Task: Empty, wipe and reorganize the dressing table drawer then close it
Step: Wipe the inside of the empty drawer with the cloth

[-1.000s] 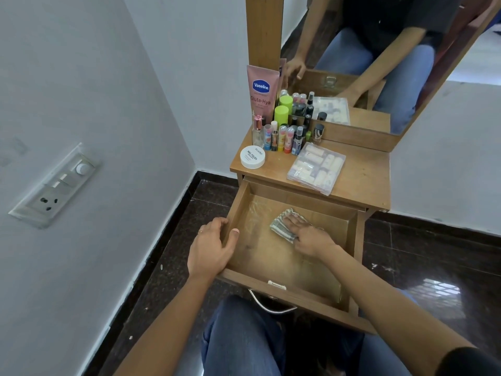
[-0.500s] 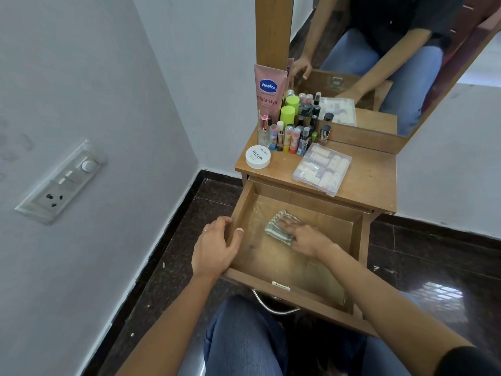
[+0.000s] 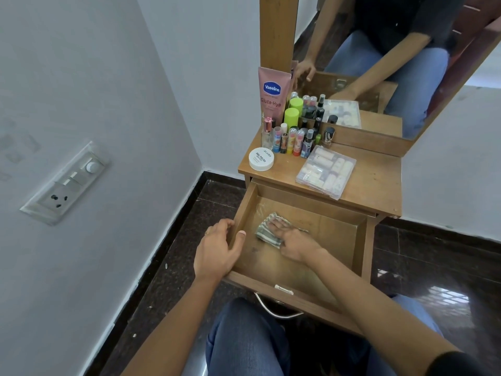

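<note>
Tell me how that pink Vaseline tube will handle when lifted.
The Vaseline tube stands tall and narrow by the mirror post, so it probably tips easily. It looks like soft plastic, likely yielding when squeezed. Small bottles crowd its foot and may topple.

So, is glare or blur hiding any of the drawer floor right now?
Head view: focus is sharp, and the Vaseline tube label reads clearly. Head view: there is a faint sheen on the drawer bottom near its back left corner, hiding nothing. Head view: strong glare falls only on the dark floor tiles. Head view: wide-angle bending shows toward the edges.
</note>
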Motion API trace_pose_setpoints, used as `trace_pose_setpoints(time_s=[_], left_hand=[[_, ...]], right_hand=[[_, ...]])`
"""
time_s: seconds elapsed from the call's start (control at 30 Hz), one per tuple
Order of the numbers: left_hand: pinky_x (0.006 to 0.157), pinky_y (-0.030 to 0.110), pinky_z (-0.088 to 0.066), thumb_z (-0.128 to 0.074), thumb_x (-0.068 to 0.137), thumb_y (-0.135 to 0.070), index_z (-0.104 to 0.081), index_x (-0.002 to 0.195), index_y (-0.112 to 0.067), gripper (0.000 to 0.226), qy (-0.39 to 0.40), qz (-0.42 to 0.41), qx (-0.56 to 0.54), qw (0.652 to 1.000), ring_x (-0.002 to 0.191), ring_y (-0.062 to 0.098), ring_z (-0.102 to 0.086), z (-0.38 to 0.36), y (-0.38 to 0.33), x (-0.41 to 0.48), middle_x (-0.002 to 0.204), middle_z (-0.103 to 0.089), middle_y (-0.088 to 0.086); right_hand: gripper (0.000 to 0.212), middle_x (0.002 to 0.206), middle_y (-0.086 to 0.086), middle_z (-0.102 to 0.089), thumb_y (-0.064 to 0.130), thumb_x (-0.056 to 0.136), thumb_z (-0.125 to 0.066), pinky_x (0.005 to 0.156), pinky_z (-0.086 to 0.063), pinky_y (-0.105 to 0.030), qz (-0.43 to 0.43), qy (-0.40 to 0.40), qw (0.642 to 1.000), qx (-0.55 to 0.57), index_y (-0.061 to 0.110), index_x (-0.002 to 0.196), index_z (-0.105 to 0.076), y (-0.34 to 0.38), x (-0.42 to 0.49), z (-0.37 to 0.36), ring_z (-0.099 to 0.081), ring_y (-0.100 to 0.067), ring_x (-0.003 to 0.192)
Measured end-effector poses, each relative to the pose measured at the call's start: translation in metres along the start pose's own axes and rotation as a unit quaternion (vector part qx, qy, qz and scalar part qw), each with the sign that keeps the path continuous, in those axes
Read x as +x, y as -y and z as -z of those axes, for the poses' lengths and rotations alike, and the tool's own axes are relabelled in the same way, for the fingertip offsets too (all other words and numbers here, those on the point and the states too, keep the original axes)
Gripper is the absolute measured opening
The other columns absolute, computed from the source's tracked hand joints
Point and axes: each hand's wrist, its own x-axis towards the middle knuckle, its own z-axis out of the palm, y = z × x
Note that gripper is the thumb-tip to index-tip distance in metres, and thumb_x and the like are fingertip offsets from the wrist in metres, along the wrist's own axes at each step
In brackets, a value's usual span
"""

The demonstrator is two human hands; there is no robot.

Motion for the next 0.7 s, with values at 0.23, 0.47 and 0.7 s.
trace_pose_setpoints(time_s=[0.23,0.47,0.7], left_hand=[[0.085,0.036,-0.054,-0.051,0.094,-0.050,-0.056,0.128,-0.023,0.043,-0.001,0.001,-0.001,1.000,0.109,0.012,-0.059,0.000,0.002,0.002,0.119,-0.064,-0.005],[0.084,0.034,-0.053,-0.051,0.094,-0.049,-0.057,0.126,-0.023,0.041,0.000,0.002,-0.005,1.000,0.108,0.012,-0.059,-0.001,0.003,0.001,0.117,-0.065,-0.006],[0.084,0.035,-0.053,-0.052,0.094,-0.048,-0.057,0.125,-0.022,0.041,-0.002,-0.002,-0.009,1.000,0.107,0.012,-0.059,0.000,0.003,0.001,0.116,-0.065,-0.006]], right_hand=[[0.071,0.161,0.003,0.006,0.016,0.091,-0.035,0.119,-0.017,-0.039,-0.041,0.021,0.999,-0.022,0.024,0.153,-0.002,-0.013,0.027,0.023,0.001,-0.013,0.148],[0.074,0.160,0.006,0.006,0.012,0.090,-0.040,0.120,-0.015,-0.038,-0.027,-0.006,0.999,-0.029,0.023,0.154,-0.002,0.018,0.023,0.007,0.001,-0.010,0.148],[0.071,0.161,0.007,0.003,0.014,0.090,-0.035,0.118,-0.021,-0.040,-0.059,-0.017,0.998,-0.006,0.026,0.154,-0.005,-0.015,0.018,0.015,-0.002,-0.010,0.148]])
